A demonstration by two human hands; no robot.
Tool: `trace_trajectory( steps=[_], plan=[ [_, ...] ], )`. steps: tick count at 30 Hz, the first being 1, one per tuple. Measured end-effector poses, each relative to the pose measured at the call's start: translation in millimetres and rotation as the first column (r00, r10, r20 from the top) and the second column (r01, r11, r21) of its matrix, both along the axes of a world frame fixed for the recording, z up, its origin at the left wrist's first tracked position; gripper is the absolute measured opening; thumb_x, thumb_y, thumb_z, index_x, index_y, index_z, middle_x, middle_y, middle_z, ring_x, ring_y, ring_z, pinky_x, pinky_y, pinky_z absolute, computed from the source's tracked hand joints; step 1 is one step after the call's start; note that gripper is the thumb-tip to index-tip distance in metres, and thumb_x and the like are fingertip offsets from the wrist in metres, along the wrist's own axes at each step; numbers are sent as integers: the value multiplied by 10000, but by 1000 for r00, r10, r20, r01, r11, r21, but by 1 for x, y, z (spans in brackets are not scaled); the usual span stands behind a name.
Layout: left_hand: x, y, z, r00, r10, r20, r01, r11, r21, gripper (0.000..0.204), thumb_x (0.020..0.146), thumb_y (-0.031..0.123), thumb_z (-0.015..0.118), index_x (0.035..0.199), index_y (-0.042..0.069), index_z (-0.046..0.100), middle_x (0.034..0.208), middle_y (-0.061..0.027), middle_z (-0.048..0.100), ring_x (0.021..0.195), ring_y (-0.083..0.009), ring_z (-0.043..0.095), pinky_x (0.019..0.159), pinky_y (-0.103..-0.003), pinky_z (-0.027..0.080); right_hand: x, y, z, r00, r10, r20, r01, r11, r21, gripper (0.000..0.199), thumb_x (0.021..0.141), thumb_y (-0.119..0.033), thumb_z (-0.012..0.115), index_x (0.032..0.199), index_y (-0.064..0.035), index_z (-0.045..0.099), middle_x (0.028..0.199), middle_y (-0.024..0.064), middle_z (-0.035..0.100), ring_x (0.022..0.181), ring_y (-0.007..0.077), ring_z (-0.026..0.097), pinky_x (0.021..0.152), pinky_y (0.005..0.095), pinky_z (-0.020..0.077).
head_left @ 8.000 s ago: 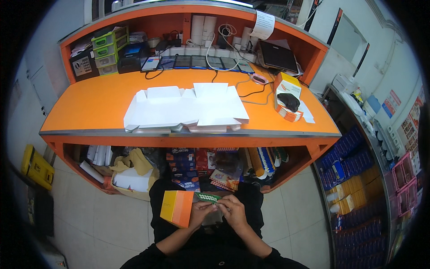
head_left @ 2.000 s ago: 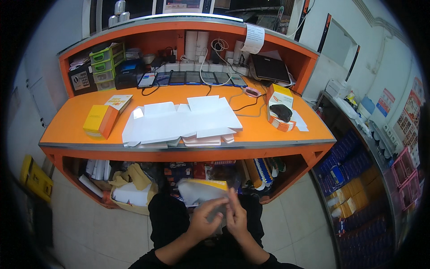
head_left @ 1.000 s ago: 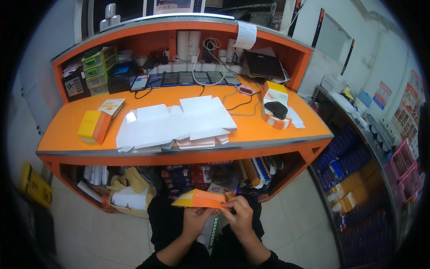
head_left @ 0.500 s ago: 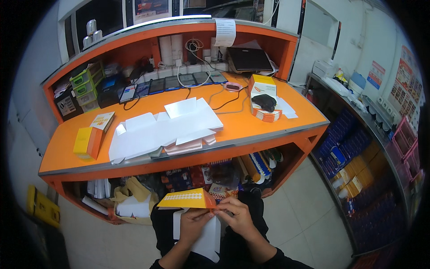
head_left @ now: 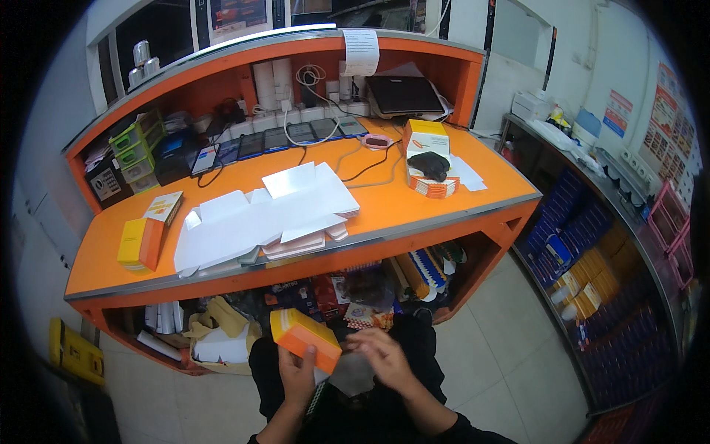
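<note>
While your left hand grips the yellow-and-orange box above your lap, its thumb presses on the orange face and the other fingers wrap beneath. The box is tilted, its yellow end toward the upper left and its orange end toward your right hand. Your right fingers are bent and partly spread just beside that end; you cannot tell from here whether their tips touch it or pinch anything. Below the box, a green-and-white patterned strip shows near your left wrist.

In front of you, the orange counter bears a stack of flat white cardboard near its edge. Left of the stack sits a similar carton; to the right, a dark bundle rests on an open carton.
</note>
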State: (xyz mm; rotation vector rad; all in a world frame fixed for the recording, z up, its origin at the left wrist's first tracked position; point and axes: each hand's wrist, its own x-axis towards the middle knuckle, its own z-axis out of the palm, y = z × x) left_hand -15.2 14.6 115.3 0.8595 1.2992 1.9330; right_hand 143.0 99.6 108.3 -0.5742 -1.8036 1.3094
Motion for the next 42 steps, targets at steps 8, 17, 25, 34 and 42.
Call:
trace_trajectory(
  steps=[8, 17, 25, 34, 42],
  plan=[
    [-3, -19, -24, 19, -368, -930, 430, 843, -324, 307, 771, 44, 559, 1054, 136, 636, 1343, -191, 402, 1157, -327, 495, 904, -367, 471, 37, 41, 7, 715, 693, -93, -655, 617, -436, 724, 880, -300, 536, 1443, -79, 138, 1410, 181, 309, 1231, 283, 423, 922, 377, 436],
    [-11, -34, -22, 752, -402, -522, 309, 915, -259, 746, 832, 446, 613, 1330, -17, 305, 1287, -170, 398, 1227, -287, 377, 1040, -394, 287, -13, -16, 9, 903, 110, 415, -235, 936, 262, 566, 753, 33, 448, 1309, -72, 416, 1296, 184, 460, 1217, 356, 433, 1023, 410, 357],
    [11, -26, -25, 883, -7, 469, 99, 980, -171, 326, 899, 109, 522, 1181, -19, 419, 1111, -123, 509, 1059, -211, 516, 956, -345, 403, -16, -18, 4, 867, -162, 471, -149, 818, 555, 421, 779, -111, 598, 1198, -138, 564, 1248, 112, 511, 1177, 282, 486, 956, 405, 409],
    [-15, -46, -25, 520, -155, -840, -107, 964, -244, 356, 853, 92, 616, 1165, -2, 475, 1114, -101, 547, 1012, -209, 536, 886, -320, 427, -19, -12, 16, 961, -199, 193, 182, 978, 101, 175, 772, -93, 685, 943, -53, 694, 971, 117, 620, 849, 203, 616, 705, 290, 498],
    [-30, -72, -44, 691, -309, -654, 61, 926, -373, 350, 850, 93, 619, 1158, -1, 482, 1103, -100, 552, 1005, -207, 538, 883, -320, 427, -30, -25, 24, 992, -84, 92, 80, 996, 46, 156, 760, -55, 699, 898, 18, 688, 869, 102, 631, 753, 172, 607, 657, 253, 481]
  ],
)
